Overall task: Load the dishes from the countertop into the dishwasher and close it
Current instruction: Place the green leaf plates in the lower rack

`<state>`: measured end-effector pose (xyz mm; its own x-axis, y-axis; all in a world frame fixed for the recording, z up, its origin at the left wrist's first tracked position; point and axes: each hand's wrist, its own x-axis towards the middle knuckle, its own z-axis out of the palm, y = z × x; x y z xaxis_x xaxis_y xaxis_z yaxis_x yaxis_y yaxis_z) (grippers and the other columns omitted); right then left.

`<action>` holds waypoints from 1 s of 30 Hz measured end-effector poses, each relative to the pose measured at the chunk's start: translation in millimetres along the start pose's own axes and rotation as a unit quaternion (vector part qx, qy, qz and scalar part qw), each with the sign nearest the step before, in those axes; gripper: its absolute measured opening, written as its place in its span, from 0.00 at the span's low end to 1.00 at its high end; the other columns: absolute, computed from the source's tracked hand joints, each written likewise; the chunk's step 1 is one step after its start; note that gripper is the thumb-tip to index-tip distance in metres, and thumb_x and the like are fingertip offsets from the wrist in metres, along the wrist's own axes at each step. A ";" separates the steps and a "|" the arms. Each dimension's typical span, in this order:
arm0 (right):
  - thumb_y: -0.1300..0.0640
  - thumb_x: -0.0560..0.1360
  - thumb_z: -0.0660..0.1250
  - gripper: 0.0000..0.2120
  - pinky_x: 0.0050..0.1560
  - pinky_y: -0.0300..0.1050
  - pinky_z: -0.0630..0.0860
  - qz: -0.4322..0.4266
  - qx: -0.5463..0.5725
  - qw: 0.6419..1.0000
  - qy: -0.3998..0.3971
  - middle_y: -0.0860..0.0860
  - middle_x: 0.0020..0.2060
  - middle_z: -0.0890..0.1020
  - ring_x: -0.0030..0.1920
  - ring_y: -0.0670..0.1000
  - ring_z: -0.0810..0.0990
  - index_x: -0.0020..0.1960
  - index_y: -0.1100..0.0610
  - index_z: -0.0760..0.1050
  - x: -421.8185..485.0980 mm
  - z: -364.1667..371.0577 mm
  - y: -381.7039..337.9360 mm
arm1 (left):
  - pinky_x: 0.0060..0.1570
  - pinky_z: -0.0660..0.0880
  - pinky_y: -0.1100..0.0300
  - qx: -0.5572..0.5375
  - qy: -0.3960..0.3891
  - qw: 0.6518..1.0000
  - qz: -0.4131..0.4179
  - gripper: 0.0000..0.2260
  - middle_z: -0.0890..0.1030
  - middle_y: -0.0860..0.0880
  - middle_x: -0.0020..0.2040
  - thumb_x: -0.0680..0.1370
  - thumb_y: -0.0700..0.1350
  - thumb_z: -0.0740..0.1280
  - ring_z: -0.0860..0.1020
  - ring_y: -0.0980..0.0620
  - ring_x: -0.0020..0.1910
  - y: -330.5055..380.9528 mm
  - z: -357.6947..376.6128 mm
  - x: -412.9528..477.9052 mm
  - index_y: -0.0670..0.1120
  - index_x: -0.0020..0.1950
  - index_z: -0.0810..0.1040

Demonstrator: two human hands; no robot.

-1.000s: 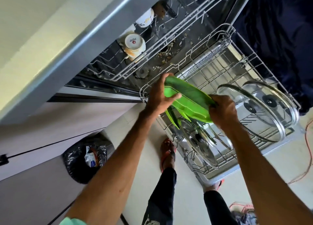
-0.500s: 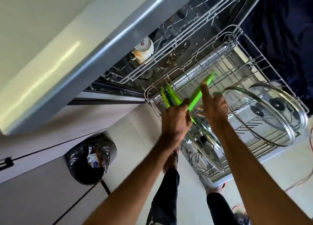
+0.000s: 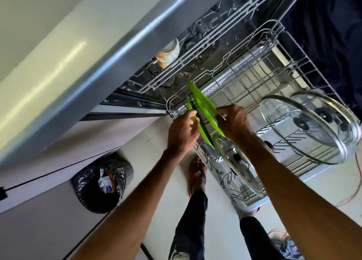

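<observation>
- Green plate [image 3: 203, 103] stands on edge over the near-left corner of the lower rack [image 3: 293, 71]. The right hand [image 3: 233, 120] grasps its rim.
- Just beside it, a second green plate [image 3: 205, 136] also stands on edge. The left hand [image 3: 182, 132] has its fingers curled round that plate's rim.
- Whether either plate is seated between the wires I cannot tell, as the hands hide the bottom edges.
- To do this well, keep both plates upright and parallel, one slot apart, and ease each down until its edge rests between the prongs.
- Let go of one hand at a time, checking that the plate does not lean.
- Mind the glass lid [image 3: 239, 169] close behind, since a tipping plate would knock it.
</observation>
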<state>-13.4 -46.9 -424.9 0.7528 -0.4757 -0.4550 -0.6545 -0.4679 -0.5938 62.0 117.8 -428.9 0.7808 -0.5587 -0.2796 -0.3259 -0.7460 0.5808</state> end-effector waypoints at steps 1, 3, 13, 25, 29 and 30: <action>0.61 0.79 0.67 0.13 0.48 0.42 0.79 0.010 0.003 1.000 -0.009 0.57 0.57 0.85 0.49 0.56 0.85 0.61 0.56 0.82 0.7 6.4 -0.4 | 0.48 0.82 0.51 0.006 -0.005 1.000 -0.017 0.17 0.85 0.47 0.56 0.80 0.51 0.60 0.84 0.49 0.51 -5.1 0.2 2.5 0.47 0.65 0.78; 0.62 0.79 0.66 0.13 0.45 0.37 0.73 0.033 -0.004 0.999 -0.012 0.57 0.58 0.84 0.51 0.55 0.84 0.62 0.55 0.82 3.4 16.0 0.6 | 0.50 0.81 0.52 0.010 -0.017 0.999 -0.037 0.14 0.85 0.47 0.54 0.79 0.47 0.63 0.84 0.49 0.51 -11.7 2.1 7.6 0.46 0.62 0.79; 0.63 0.77 0.69 0.12 0.49 0.40 0.76 -0.018 0.000 1.000 0.021 0.58 0.54 0.86 0.49 0.55 0.85 0.60 0.59 0.83 6.3 15.6 15.6 | 0.51 0.81 0.55 -0.016 -0.024 0.998 -0.058 0.11 0.85 0.49 0.55 0.78 0.41 0.66 0.83 0.52 0.51 -18.0 16.9 18.0 0.47 0.60 0.81; 0.64 0.79 0.66 0.14 0.37 0.31 0.70 0.034 -0.001 0.999 -0.004 0.57 0.59 0.84 0.48 0.52 0.83 0.63 0.57 0.81 13.6 30.0 16.8 | 0.51 0.82 0.56 -0.027 -0.034 0.997 -0.066 0.12 0.85 0.48 0.56 0.77 0.39 0.66 0.84 0.52 0.51 -18.2 15.8 23.2 0.46 0.59 0.81; 0.61 0.82 0.63 0.16 0.40 0.34 0.68 0.069 -0.074 0.995 -0.021 0.59 0.58 0.83 0.48 0.51 0.80 0.68 0.55 0.77 15.2 36.2 23.8 | 0.51 0.82 0.54 -0.034 -0.038 0.996 -0.069 0.11 0.85 0.49 0.56 0.77 0.39 0.66 0.83 0.52 0.51 -20.1 16.3 19.5 0.47 0.59 0.81; 0.60 0.83 0.62 0.15 0.43 0.38 0.70 0.075 -0.096 0.992 -0.031 0.60 0.57 0.81 0.50 0.54 0.80 0.69 0.55 0.75 14.9 38.0 24.6 | 0.51 0.82 0.54 -0.033 -0.040 0.996 -0.070 0.11 0.85 0.49 0.56 0.77 0.39 0.66 0.83 0.52 0.51 -19.9 16.5 18.1 0.47 0.59 0.81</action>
<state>-15.6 -37.2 -471.5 0.6448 -0.5062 -0.5727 -0.7562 -0.5314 -0.3817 73.9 116.5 -458.2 0.7704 -0.4797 -0.4200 -0.1790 -0.7950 0.5797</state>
